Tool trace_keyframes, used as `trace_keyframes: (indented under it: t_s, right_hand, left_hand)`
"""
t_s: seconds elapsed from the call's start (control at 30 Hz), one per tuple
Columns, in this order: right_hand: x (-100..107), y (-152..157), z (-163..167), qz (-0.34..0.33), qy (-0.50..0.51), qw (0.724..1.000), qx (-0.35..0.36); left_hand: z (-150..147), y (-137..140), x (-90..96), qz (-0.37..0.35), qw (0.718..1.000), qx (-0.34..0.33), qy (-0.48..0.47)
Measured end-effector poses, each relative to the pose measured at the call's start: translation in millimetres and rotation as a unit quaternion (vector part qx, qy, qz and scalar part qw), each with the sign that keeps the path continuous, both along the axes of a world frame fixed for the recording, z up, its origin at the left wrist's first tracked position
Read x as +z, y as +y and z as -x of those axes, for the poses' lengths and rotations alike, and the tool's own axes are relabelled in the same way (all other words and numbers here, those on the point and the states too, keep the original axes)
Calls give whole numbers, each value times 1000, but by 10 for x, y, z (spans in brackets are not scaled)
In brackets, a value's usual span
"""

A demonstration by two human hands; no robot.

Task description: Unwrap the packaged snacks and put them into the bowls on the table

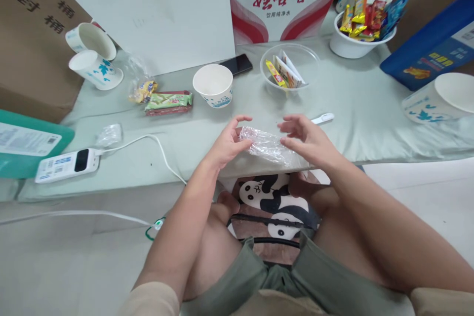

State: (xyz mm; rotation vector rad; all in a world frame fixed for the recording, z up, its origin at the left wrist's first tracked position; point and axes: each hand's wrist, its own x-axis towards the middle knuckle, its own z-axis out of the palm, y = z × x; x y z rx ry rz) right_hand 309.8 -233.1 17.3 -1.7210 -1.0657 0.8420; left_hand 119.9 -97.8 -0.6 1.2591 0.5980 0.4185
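A crumpled clear plastic wrapper (269, 147) lies near the front edge of the cloth-covered table, between my two hands. My left hand (231, 142) is at the wrapper's left end, fingers apart and curved, with the thumb touching the plastic. At the right end, my right hand (309, 140) has its fingers spread and its thumb at the plastic's edge. Neither hand shows a firm grip. Just beyond my right fingers is a small white plastic utensil (323, 118), partly hidden. A white paper bowl with blue print (215, 94) stands upright past my left hand.
Behind the bowl lies a dark phone (237, 64). Wrapped snacks (169, 102) are on its left. A clear round bowl (268, 79) and a white bowl (338, 44) hold packets. A power bank (61, 167) trails a white cable (159, 143). Large boxes (166, 19) line the back.
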Motion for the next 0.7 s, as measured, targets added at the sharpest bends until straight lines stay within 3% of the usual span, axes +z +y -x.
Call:
trace_keyframes:
  t_s: [0.07, 0.13, 0.2, 0.23, 0.3, 0.37, 0.43, 0.57, 0.63, 0.7]
  right_hand:
    - [11, 25, 27, 66, 29, 994, 84]
    - [23, 50, 69, 98, 17, 988, 118]
    - [33, 67, 119, 74, 9, 992, 97]
    - [40, 73, 146, 50, 13, 995, 91]
    - [57, 84, 200, 2, 33, 994, 109]
    - [77, 105, 255, -36, 47, 988, 142]
    - [84, 149, 310, -67, 24, 989, 127]
    - [26, 309, 430, -103, -81, 991, 25]
    - [-19, 392, 498, -86, -83, 992, 45]
    - [-39, 457, 561, -69, -72, 993, 57]
  left_hand:
    - [-11, -3, -40, -72, 997, 32, 7]
    - [-18, -20, -47, -206, 970, 127, 36]
    - [-16, -54, -18, -331, 923, 186, 64]
    - [-11, -75, 3, -363, 912, 176, 71]
    - [2, -110, 41, -343, 933, 89, 64]
    - [17, -120, 56, -261, 964, -5, 40]
    - [35, -99, 52, -205, 978, -35, 29]
    - [107, -9, 62, -204, 977, 24, 58]
    - [162, 41, 85, -183, 981, 48, 49]
    - [222, 98, 107, -156, 980, 116, 29]
